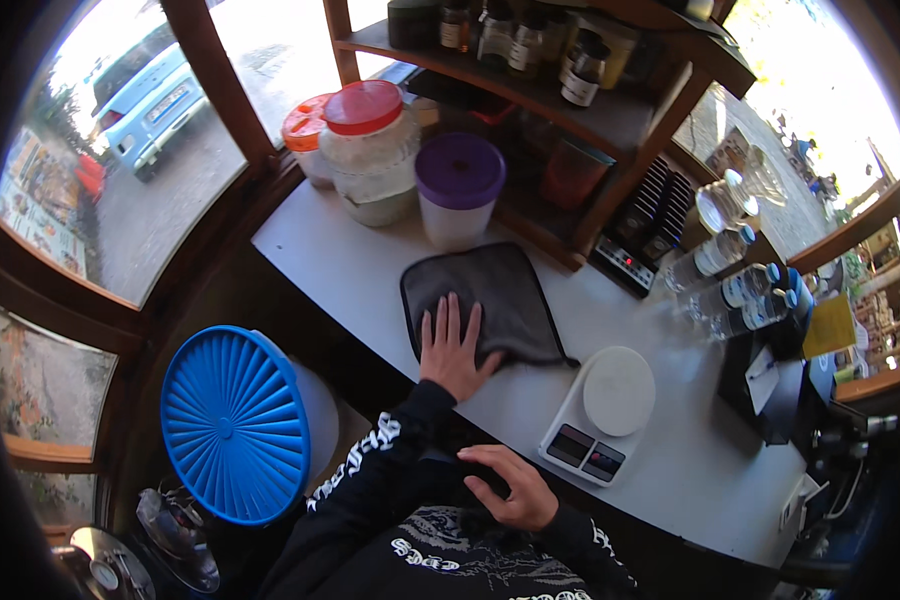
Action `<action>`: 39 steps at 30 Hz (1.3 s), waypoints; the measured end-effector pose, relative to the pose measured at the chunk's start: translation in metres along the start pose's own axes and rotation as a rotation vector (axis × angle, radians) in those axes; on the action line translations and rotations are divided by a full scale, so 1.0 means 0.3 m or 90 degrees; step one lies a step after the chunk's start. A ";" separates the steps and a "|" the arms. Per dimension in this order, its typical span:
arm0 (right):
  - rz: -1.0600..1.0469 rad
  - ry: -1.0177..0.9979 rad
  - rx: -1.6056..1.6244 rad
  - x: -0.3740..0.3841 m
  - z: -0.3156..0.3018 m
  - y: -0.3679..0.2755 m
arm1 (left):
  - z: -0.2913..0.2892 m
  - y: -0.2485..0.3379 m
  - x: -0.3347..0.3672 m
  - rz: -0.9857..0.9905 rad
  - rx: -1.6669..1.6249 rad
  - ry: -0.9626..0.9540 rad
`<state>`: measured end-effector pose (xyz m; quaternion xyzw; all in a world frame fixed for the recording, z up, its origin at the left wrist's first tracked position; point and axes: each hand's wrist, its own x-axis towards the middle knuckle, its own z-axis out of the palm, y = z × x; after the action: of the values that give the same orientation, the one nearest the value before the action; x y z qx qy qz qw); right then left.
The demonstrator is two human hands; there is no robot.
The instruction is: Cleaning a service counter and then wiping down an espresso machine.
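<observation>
Head view: from where I stand, the left hand (452, 348) rests spread and ungripping on a dark cloth (505, 298), which lies on the white counter (690, 470) between the purple-lidded tub (459, 190) and the kitchen scale (602, 412). Loosely curled and holding nothing I can see, the right hand (515, 488) hovers near the counter's front edge.
</observation>
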<state>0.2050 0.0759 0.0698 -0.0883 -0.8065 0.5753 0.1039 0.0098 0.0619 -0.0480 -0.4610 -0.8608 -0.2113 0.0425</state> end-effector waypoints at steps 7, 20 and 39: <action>0.030 0.049 0.011 -0.041 -0.031 0.024 | 0.101 0.169 0.029 0.140 -0.030 -0.023; 0.081 0.336 0.043 -0.184 -0.042 0.040 | -0.429 0.076 -0.077 -0.085 -0.415 -0.458; 0.233 0.890 0.120 -1.176 0.008 0.088 | -0.207 0.940 -0.550 0.726 -0.405 -0.681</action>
<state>0.5446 -0.0102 0.0207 -0.5596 -0.4709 0.4593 0.5040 0.3254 0.0460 0.0556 -0.8531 -0.2998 -0.1432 -0.4023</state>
